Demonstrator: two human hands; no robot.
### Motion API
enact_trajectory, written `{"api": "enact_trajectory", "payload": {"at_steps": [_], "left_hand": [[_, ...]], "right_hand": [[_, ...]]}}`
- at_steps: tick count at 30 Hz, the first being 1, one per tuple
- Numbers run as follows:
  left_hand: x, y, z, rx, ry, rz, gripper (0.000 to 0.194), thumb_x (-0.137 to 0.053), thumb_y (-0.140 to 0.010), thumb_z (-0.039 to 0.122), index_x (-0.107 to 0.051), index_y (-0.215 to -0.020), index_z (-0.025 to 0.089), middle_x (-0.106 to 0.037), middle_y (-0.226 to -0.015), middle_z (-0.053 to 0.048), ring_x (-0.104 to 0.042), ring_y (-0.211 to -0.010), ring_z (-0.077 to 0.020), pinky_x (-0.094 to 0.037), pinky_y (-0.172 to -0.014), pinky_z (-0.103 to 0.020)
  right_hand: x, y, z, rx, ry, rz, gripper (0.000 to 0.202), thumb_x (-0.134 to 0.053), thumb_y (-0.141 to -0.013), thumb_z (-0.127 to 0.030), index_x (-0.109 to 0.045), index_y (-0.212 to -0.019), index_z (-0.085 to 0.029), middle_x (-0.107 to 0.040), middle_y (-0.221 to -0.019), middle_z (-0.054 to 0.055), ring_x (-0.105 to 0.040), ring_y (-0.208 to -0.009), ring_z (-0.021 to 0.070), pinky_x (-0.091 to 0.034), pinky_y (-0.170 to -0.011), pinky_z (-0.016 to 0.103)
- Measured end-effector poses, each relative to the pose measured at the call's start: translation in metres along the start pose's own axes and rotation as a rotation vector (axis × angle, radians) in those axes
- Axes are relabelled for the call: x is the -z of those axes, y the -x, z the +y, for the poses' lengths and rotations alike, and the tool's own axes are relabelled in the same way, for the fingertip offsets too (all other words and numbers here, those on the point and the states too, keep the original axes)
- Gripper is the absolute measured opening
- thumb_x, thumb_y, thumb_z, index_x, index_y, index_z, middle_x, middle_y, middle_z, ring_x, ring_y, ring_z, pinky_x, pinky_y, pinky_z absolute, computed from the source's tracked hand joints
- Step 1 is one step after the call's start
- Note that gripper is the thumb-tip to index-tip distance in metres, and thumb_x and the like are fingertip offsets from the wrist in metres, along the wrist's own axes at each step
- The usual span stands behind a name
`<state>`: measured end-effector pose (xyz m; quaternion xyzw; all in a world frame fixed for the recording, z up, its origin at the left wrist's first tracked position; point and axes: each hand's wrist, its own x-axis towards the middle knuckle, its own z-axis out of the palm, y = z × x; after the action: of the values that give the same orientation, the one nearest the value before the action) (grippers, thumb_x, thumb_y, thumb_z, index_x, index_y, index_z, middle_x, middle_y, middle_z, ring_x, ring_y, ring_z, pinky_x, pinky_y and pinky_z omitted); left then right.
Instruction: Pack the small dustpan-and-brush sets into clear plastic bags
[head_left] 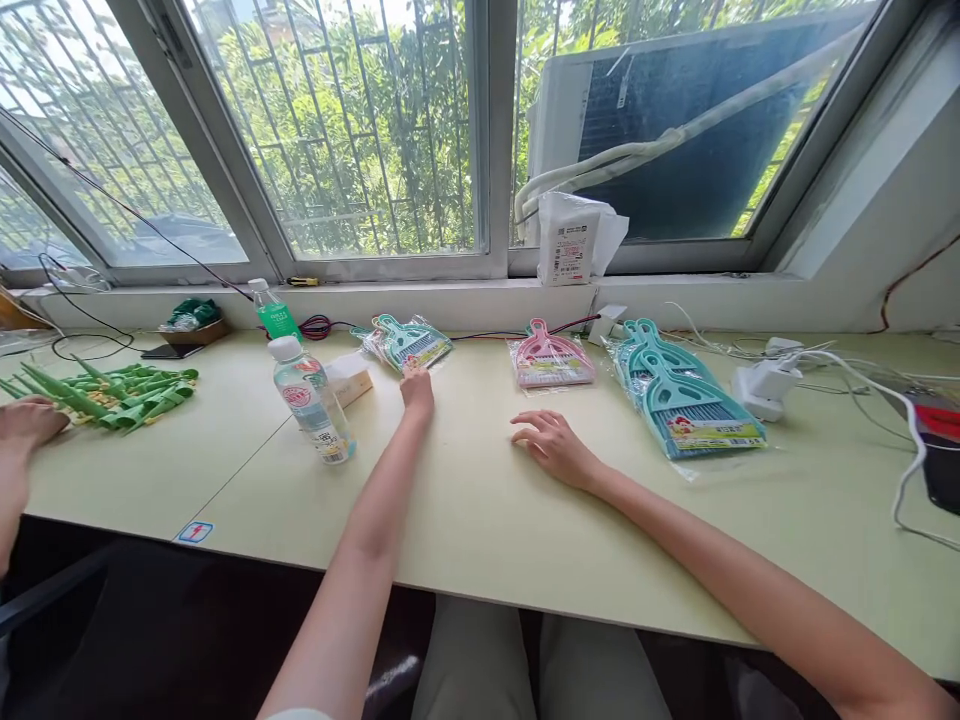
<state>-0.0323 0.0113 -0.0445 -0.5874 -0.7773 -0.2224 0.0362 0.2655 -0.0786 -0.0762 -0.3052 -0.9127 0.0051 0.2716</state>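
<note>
My left hand [417, 390] reaches to the near edge of a plastic-wrapped green dustpan-and-brush set [397, 345], its fingers closed at the printed label. The fingertips are partly hidden. My right hand [553, 447] rests palm down on the table, fingers spread, holding nothing. Beyond it lies a pink dustpan-and-brush set [551, 358] in clear wrap. Further right, several green dustpan-and-brush sets [682, 395] overlap in a pile, also wrapped.
Left of my left arm stand a clear bottle [315, 410] and a green-labelled bottle [274, 312], near a small box [349, 382]. Another person's hand [30, 422] touches green folded strips [112, 392]. White chargers [769, 385] and cables lie right; a tissue pack [574, 240] sits on the sill.
</note>
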Motion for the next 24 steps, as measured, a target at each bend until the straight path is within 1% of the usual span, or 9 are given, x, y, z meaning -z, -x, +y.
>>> {"api": "enact_trajectory", "payload": {"at_steps": [3,7,10,12,14,16,19,21,24], "left_hand": [[0.008,0.025,0.02,-0.061,-0.012,-0.071,0.029,-0.041,-0.084,-0.003,-0.067,-0.084,0.01,-0.067,-0.093,-0.021,-0.06,-0.111,-0.0339,-0.044,-0.092,-0.044],[0.029,0.088,0.037,-0.19,-0.001,-0.2,0.024,-0.055,-0.072,-0.007,-0.06,-0.066,0.016,-0.065,-0.076,-0.012,-0.065,-0.093,-0.0294,-0.045,-0.083,-0.035],[0.052,0.145,0.036,-0.365,0.039,-0.321,0.024,-0.049,-0.075,-0.002,-0.059,-0.07,0.019,-0.065,-0.076,-0.01,-0.065,-0.086,-0.0274,-0.046,-0.082,-0.037],[0.066,0.174,0.031,-0.385,0.158,-0.305,0.021,-0.047,-0.084,0.008,-0.061,-0.08,0.022,-0.068,-0.086,-0.008,-0.065,-0.091,-0.0268,-0.046,-0.088,-0.04],[0.075,0.189,0.024,-0.275,0.346,-0.172,0.019,-0.05,-0.086,0.015,-0.061,-0.098,0.025,-0.066,-0.113,-0.008,-0.059,-0.114,-0.0275,-0.043,-0.101,-0.043],[0.078,0.191,0.018,-0.016,0.575,-0.082,0.039,-0.058,-0.083,0.016,-0.053,-0.12,0.024,-0.05,-0.14,-0.011,-0.044,-0.136,-0.028,-0.035,-0.112,-0.045],[0.076,0.188,0.017,0.442,0.985,-0.165,0.071,-0.066,-0.077,0.015,-0.034,-0.14,0.023,-0.029,-0.156,-0.016,-0.033,-0.145,-0.0275,-0.033,-0.116,-0.044],[0.072,0.187,0.023,0.606,1.259,-0.224,0.08,-0.069,-0.075,0.014,-0.028,-0.143,0.025,-0.035,-0.153,-0.016,-0.042,-0.139,-0.0245,-0.041,-0.111,-0.039],[0.066,0.181,0.035,0.652,1.481,-0.372,0.065,-0.071,-0.074,0.013,-0.044,-0.133,0.019,-0.062,-0.126,-0.015,-0.063,-0.116,-0.0237,-0.053,-0.098,-0.034]], "right_hand": [[0.004,0.0,0.002,-0.059,-0.023,0.0,0.031,-0.045,-0.089,-0.007,-0.065,-0.105,-0.025,-0.063,-0.129,0.006,-0.053,-0.124,0.0235,-0.039,-0.104,0.046],[0.008,0.0,0.003,-0.097,-0.027,0.035,0.037,-0.044,-0.091,-0.012,-0.059,-0.122,-0.025,-0.058,-0.136,0.008,-0.051,-0.127,0.0251,-0.042,-0.102,0.045],[0.008,0.0,0.001,-0.078,-0.003,0.049,0.045,-0.047,-0.095,-0.025,-0.048,-0.139,-0.025,-0.05,-0.146,0.01,-0.043,-0.137,0.0279,-0.039,-0.107,0.047],[0.008,0.001,0.0,-0.1,-0.006,0.046,0.047,-0.046,-0.097,-0.034,-0.045,-0.143,-0.024,-0.047,-0.149,0.01,-0.035,-0.143,0.0293,-0.035,-0.112,0.049],[0.006,0.001,0.002,-0.142,-0.041,0.006,0.045,-0.043,-0.098,-0.039,-0.049,-0.141,-0.025,-0.049,-0.148,0.009,-0.037,-0.143,0.0297,-0.035,-0.112,0.05],[0.004,0.002,0.004,-0.166,-0.107,-0.056,0.041,-0.042,-0.098,-0.039,-0.054,-0.135,-0.027,-0.051,-0.146,0.008,-0.046,-0.136,0.0286,-0.039,-0.11,0.049],[0.003,0.003,0.007,-0.146,-0.244,-0.084,0.036,-0.047,-0.096,-0.036,-0.061,-0.128,-0.027,-0.052,-0.146,0.007,-0.055,-0.128,0.0254,-0.043,-0.108,0.046],[0.003,0.003,0.009,-0.14,-0.34,-0.051,0.032,-0.051,-0.094,-0.034,-0.065,-0.122,-0.025,-0.055,-0.142,0.008,-0.056,-0.127,0.0246,-0.043,-0.109,0.044],[0.005,0.003,0.013,-0.191,-0.453,0.034,0.027,-0.056,-0.091,-0.033,-0.071,-0.112,-0.023,-0.062,-0.133,0.01,-0.06,-0.122,0.0252,-0.044,-0.107,0.044]]}}
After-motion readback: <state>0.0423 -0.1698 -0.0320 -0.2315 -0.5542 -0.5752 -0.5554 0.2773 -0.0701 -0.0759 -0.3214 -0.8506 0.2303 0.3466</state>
